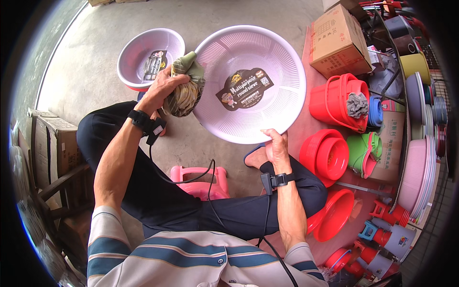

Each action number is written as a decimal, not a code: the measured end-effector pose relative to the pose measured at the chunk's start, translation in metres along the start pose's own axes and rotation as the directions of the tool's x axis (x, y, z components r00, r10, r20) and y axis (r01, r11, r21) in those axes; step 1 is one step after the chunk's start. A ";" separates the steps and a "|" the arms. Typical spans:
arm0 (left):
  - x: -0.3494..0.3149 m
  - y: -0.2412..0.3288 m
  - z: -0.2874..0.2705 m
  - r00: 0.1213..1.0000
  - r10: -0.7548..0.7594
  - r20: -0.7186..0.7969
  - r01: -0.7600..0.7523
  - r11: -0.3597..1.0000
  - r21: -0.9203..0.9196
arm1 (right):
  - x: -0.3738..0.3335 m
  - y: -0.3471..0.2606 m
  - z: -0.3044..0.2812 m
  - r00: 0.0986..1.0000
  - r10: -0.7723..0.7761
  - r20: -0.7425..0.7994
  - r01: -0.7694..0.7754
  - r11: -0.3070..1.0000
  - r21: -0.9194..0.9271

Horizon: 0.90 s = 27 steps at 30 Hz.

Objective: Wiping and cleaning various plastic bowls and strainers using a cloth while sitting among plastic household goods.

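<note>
My left hand [164, 89] is closed around a bunched cloth [185, 98], olive green and cream with a checked pattern. The cloth is against the left rim of a large lilac plastic sieve [285, 64], which is tilted so its perforated inside faces me. My right hand [276, 146] grips that sieve's near rim, with the thumb on the edge; its other fingers are partly hidden below. A dark printed label [246, 89] lies across the sieve's bottom. Farther left, a smaller lilac sieve [176, 44] with a similar label sits on something red.
A pink stool [221, 181] stands below my legs. Red buckets [330, 103], red basins [333, 155] and a green bucket [362, 148] line the right side, beneath a cardboard box [334, 40]. More boxes [60, 148] stand at left. Black cables [210, 184] hang from my wrist straps.
</note>
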State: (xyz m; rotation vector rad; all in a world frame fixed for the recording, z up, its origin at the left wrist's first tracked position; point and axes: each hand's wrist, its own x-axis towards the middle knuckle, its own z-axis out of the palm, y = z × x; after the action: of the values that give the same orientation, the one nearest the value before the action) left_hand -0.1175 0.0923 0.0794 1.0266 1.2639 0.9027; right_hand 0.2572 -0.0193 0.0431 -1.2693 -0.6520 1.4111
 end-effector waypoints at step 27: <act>-0.007 0.017 0.001 1.000 -0.020 -0.012 0.020 1.000 -0.006 | 0.003 -0.002 -0.003 0.998 -0.023 -0.050 0.027 0.996 0.082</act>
State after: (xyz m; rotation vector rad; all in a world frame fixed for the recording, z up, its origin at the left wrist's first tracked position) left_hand -0.1174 0.0908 0.0976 1.0035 1.2788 0.8988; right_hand 0.2612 -0.0170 0.0430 -1.2230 -0.5693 1.3684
